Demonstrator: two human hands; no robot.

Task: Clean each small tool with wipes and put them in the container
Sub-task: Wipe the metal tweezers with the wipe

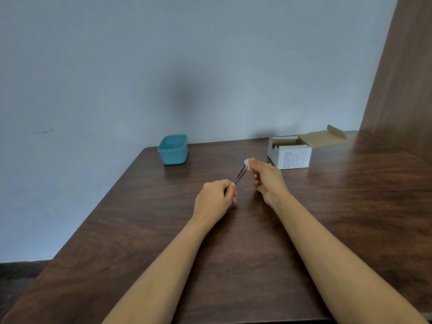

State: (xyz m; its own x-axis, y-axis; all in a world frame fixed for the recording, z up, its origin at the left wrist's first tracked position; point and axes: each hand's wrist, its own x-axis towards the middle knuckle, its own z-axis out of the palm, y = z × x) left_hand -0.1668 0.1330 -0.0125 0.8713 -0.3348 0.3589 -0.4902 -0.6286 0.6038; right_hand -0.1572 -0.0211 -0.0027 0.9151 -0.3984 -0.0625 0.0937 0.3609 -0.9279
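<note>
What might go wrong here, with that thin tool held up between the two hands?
The small tool is gripped only at one end by the left hand, so a hard pull with the wipe in the right hand might tug it loose onto the table. The teal container stands far off near the table's back left corner, so a careless toss might miss it.

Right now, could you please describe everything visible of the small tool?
The small tool looks like slim dark metal tweezers, two thin arms. It is held above the table, slanting away to the right. The left hand pinches its near end; the right hand pinches a white wipe around its far end.
</note>
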